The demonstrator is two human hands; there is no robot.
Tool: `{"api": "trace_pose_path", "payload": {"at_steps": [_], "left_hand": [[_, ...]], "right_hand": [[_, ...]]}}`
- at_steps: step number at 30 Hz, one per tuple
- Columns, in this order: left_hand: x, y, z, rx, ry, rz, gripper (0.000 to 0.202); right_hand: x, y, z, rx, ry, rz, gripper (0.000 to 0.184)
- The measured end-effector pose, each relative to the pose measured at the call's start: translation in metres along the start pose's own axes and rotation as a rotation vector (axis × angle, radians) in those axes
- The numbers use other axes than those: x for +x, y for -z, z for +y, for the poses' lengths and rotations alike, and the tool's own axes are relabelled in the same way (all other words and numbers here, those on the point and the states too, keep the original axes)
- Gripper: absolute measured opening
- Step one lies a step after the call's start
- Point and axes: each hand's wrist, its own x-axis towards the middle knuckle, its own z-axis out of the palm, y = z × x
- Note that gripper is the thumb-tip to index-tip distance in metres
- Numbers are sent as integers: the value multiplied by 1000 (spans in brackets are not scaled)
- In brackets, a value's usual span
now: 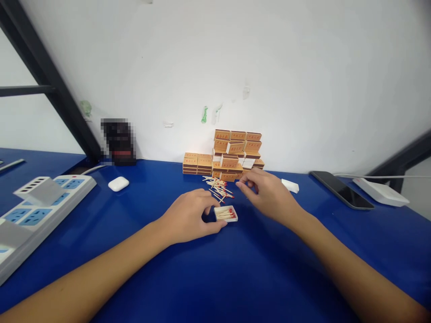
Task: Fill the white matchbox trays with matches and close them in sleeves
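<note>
My left hand [190,214] grips a small white matchbox tray [231,220] between thumb and fingers, at its left end. Red-tipped matches [225,214] lie side by side inside the tray. Just beyond it is a loose pile of matches [217,185], scattered on the blue table. My right hand [269,193] hovers right of the pile, thumb and index finger bent together in a pinch. Whether a match is between those fingertips is too small to make out. Behind the pile, orange matchboxes [221,144] stand stacked against the wall, some with white trays showing.
A lower stack of matchboxes [191,164] adjoins on the left. Right of my right hand lies a white piece [291,185], then a phone [340,188] and a white box [380,192]. To the left are a white earbud case [118,184] and a power strip [50,211] with plugs.
</note>
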Motion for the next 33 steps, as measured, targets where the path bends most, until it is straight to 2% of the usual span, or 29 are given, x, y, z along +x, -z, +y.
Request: {"api": "trace_pose_path", "payload": {"at_steps": [3,6,9,13,17,21,24,27,33], "left_hand": [[0,-1,-1,9,1,-11,26],[0,-1,-1,25,-3,-43,25],[0,-1,0,6,33,-52,30],[-1,-3,1,-10,12,-53,31],[-1,-3,2,24,16,-75,28],[-1,-3,4,29,31,-75,28],[-1,-2,4,31,26,-91,27],[0,-3,2,34,38,-66,29],[1,-5,2,45,13,-95,26]], "right_hand": [[1,14,16,-171,-30,-42,22],[-1,32,45,-365,-104,-158,20],[-5,45,76,-400,-238,-276,22],[-8,49,101,-374,-262,-281,25],[-7,40,101,-399,-202,-216,23],[4,22,96,-422,-158,8,26],[19,6,106,-255,-144,144,36],[33,-7,123,-146,-133,140,42],[37,-19,140,-69,-86,110,34]]}}
